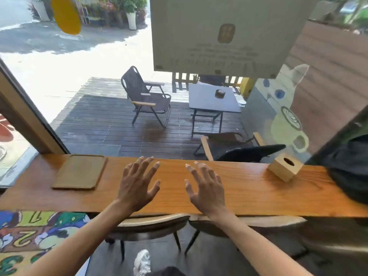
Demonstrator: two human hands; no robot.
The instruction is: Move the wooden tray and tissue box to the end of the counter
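Left hand (137, 186): fingers spread, holding nothing.
Right hand (207, 188): likewise spread, empty.
Wooden tray (80, 172): flat on counter (239, 188), left.
Tissue box (285, 169): right, seemingly tilted.

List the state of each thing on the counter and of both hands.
wooden tray: lying flat at the counter's left end, nothing on it, untouched.
tissue box: upright toward the right end, set at an angle, no tissue showing at its opening.
left hand: open, fingers spread, holding nothing.
right hand: open, fingers spread, holding nothing.
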